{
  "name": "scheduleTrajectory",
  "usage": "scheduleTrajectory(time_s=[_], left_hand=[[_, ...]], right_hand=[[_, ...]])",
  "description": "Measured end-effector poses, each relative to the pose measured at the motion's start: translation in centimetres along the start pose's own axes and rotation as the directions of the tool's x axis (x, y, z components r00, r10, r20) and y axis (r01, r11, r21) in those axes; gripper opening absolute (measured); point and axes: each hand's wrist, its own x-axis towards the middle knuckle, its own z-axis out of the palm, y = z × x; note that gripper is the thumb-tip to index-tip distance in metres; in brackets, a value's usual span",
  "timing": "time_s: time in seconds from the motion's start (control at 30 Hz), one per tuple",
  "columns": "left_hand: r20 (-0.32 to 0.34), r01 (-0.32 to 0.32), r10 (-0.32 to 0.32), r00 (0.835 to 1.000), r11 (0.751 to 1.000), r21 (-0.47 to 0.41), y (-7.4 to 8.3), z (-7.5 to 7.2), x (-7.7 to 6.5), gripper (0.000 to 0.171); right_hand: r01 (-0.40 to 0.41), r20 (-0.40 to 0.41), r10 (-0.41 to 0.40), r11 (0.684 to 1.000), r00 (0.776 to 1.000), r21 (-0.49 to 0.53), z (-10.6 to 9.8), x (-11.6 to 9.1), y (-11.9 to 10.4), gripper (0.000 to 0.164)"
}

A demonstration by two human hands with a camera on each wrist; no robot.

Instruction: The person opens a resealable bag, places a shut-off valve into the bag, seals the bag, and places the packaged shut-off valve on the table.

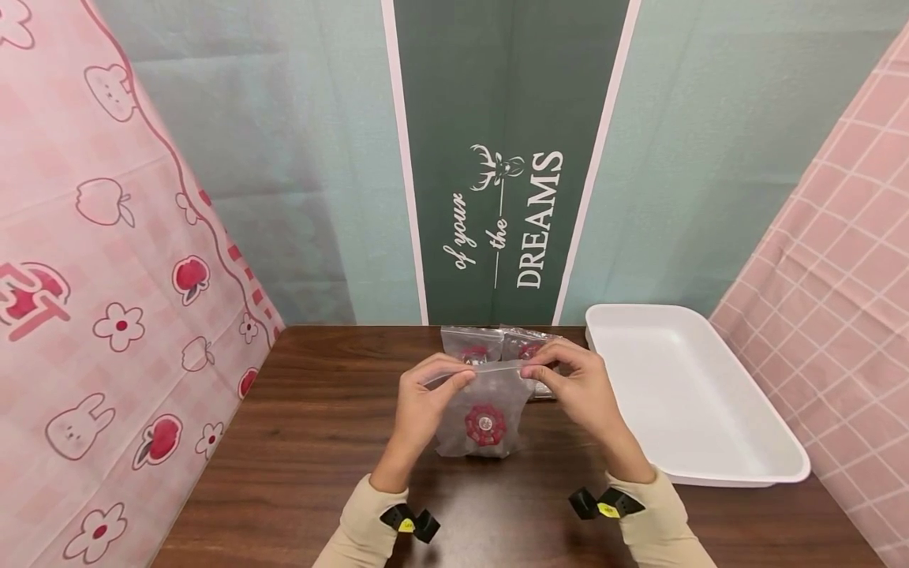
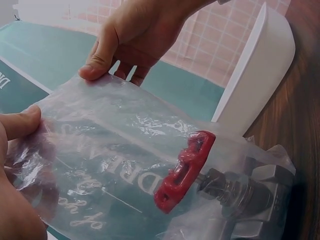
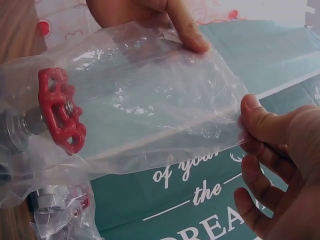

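A clear zip bag point(image 1: 454, 410) stands on the brown table, its top edge stretched between both hands. Inside it is a metal valve point(image 2: 245, 192) with a red handwheel point(image 1: 485, 425), seen through the plastic. My left hand point(image 1: 428, 394) pinches the bag's top left corner between thumb and fingers. The right hand point(image 1: 578, 386) pinches the top right corner, thumb towards me. In the right wrist view the red handwheel point(image 3: 61, 111) shows near the bag's bottom, the plastic above it drawn flat.
Two more clear bags, a left one point(image 1: 472, 343) and a right one point(image 1: 525, 343), each with a red-wheeled part, lie behind the held bag. A white tray point(image 1: 685, 394) stands at the right. Cloth hangs at the back and both sides of the wooden table point(image 1: 284, 457).
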Motion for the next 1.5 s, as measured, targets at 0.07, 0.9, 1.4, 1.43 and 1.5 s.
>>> scheduleTrajectory(time_s=[0.07,0.9,1.4,1.43,1.5], left_hand=[[-0.004,0.003,-0.003,1.0,1.0,0.002,0.0,0.0,0.0,0.004],[0.038,0.075,-0.073,0.997,0.995,-0.064,-1.3,-0.6,-0.1,0.016],[0.273,0.282,-0.286,0.918,0.958,0.057,-3.5,-2.2,-2.3,0.047],[0.31,0.305,-0.311,0.898,0.95,0.069,-3.7,-2.4,-2.4,0.05],[0.364,0.356,-0.373,0.853,0.927,0.116,-4.0,-2.6,-2.8,0.06]], right_hand=[[0.006,-0.008,-0.006,1.0,1.0,-0.001,0.0,0.0,0.0,0.023],[-0.276,0.523,0.331,0.944,0.785,-0.183,2.5,-2.6,4.9,0.075],[-0.177,0.605,0.246,0.969,0.757,-0.172,4.6,-5.6,7.3,0.079],[-0.17,0.603,0.241,0.97,0.761,-0.173,4.6,-5.6,7.4,0.076],[-0.151,0.594,0.225,0.973,0.772,-0.172,4.7,-5.7,7.5,0.071]])
